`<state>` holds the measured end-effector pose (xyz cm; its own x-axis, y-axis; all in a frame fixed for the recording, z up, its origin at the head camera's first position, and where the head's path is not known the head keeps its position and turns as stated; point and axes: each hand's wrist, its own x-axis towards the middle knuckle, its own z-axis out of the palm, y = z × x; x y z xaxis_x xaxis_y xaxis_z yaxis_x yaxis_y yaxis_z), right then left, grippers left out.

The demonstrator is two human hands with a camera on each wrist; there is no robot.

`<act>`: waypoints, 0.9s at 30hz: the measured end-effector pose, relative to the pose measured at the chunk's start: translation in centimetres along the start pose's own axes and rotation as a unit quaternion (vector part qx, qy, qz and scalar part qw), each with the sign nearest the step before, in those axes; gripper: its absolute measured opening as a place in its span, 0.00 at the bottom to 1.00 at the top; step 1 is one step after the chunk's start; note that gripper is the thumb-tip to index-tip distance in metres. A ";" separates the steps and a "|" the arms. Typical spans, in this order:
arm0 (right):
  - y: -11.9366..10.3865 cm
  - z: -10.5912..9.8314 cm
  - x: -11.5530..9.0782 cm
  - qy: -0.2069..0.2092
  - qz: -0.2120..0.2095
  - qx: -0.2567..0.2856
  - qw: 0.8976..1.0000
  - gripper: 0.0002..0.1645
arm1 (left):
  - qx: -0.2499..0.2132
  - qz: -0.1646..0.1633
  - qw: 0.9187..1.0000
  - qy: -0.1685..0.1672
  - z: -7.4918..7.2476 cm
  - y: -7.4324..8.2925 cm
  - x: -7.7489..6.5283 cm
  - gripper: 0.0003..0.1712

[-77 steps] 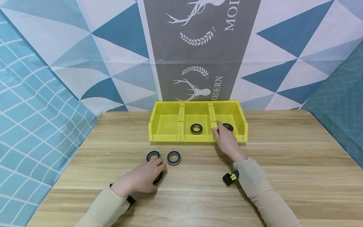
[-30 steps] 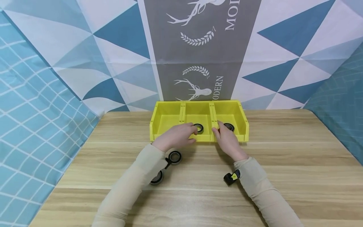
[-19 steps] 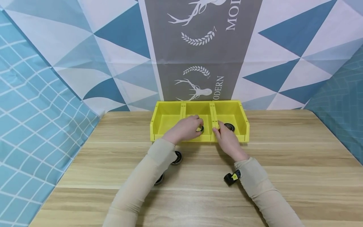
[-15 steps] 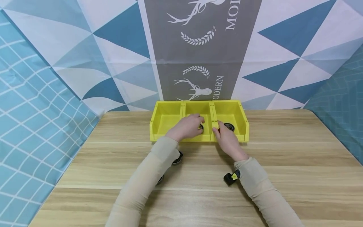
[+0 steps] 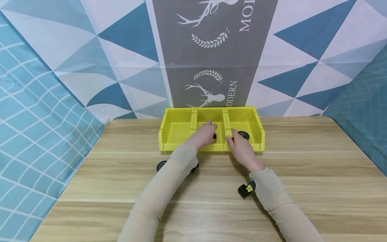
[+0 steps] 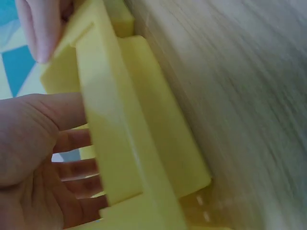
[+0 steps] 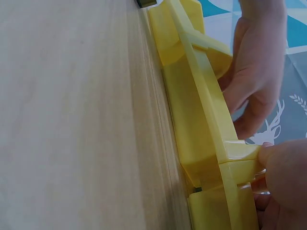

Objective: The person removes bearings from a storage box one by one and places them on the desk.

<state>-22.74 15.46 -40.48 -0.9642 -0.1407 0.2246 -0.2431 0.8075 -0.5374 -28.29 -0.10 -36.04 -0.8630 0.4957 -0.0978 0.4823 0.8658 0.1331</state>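
dark ring (image 5: 215, 136) shows just right of left grip (image 5: 205, 135); its hold i cannot tell. right grip (image 5: 243, 149) pinches bin divider (image 5: 225, 121).

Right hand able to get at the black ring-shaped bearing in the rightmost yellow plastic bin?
Probably yes. The right hand grips the yellow divider beside the bearing, and the bin is open above, with nothing visible in between. It would likely need to let go first.
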 end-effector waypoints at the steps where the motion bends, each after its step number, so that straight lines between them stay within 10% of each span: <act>1: 0.0 0.0 0.0 0.000 0.001 -0.001 1.000 0.34 | -0.007 -0.010 1.000 -0.003 0.1 -0.1 0.1 0.33; 11: 0.0 0.0 0.0 -0.001 0.003 0.000 1.000 0.34 | -0.019 -0.054 0.997 -0.057 0.3 0.2 0.6 0.31; 27: 0.0 0.1 0.1 0.001 0.005 -0.005 1.000 0.34 | -0.002 -0.025 0.998 -0.063 0.3 0.1 0.9 0.11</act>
<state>-22.84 15.42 -40.53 -0.9665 -0.1318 0.2202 -0.2323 0.8141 -0.5322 -28.98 0.46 -36.44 -0.8599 0.4565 -0.2284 0.4383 0.8897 0.1279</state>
